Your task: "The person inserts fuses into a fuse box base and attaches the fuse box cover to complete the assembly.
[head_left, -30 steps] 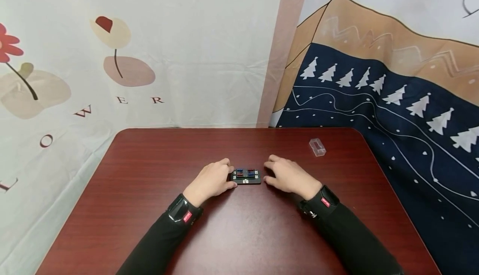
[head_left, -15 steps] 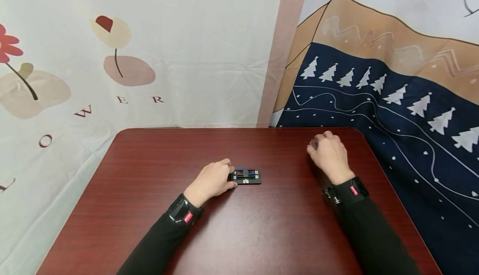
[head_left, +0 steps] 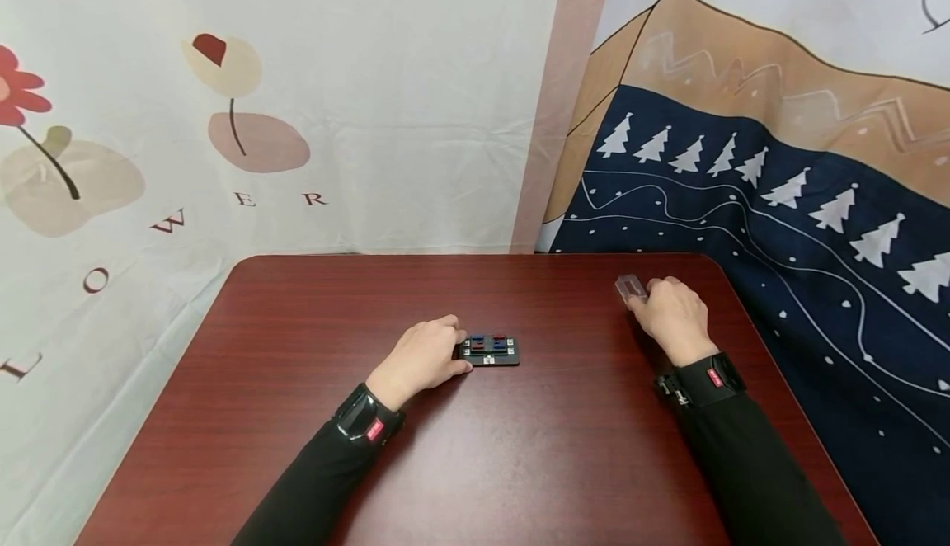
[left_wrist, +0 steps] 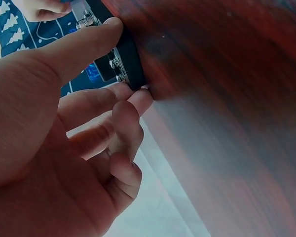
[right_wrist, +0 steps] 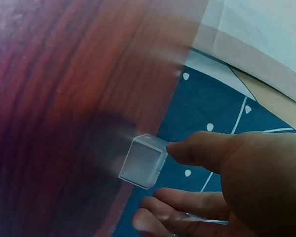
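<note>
A small black fuse block (head_left: 496,360) with red and blue fuses lies flat near the middle of the table. My left hand (head_left: 417,358) holds its left end between thumb and fingers. In the left wrist view, the thumb lies over the block's black base (left_wrist: 133,66), with metal screws and a blue part showing beside it. At the right, my right hand (head_left: 679,317) pinches one end of a clear plastic cover (head_left: 627,284). Its thumb and fingertips stand at opposite sides of the cover (right_wrist: 143,163) in the right wrist view. The other fingers are loosely bent.
The dark red wooden table (head_left: 334,298) has rounded far corners. A pale printed cloth (head_left: 416,101) hangs behind it, and a navy cloth with white trees (head_left: 668,191) hangs along the right side. Black bands circle both wrists.
My right hand has left the fuse block's right side, reached out to the clear cover at the far right, and shifted its hold slightly rightward. The left hand has stayed put.
</note>
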